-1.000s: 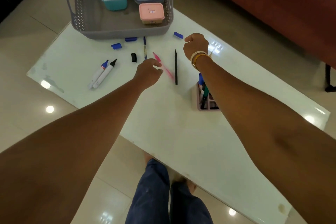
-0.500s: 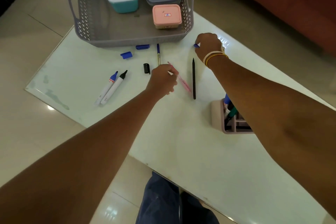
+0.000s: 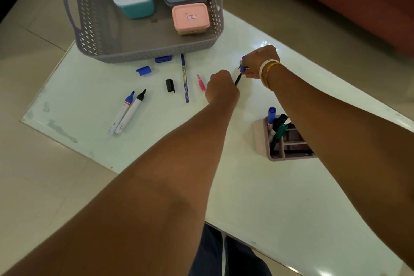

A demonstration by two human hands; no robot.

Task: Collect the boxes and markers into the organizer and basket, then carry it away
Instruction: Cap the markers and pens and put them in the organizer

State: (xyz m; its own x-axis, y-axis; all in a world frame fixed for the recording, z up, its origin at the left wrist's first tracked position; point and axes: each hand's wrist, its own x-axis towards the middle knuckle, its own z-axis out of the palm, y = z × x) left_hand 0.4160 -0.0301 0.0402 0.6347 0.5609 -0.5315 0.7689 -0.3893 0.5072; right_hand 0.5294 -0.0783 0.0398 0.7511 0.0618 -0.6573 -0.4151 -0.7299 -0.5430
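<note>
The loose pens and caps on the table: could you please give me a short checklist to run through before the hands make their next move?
1. Right hand holds the blue cap: ok.
2. Left hand has a firm hold on the black pen: cannot tell, the fist hides most of it.
3. Cap lined up with the black pen's tip: cannot tell.
4. Organizer upright with free compartments: ok.
5. All three boxes in the basket: ok.
6. Table cleared of markers: not ok; pink pen, blue pen, two white markers and loose caps remain.
</note>
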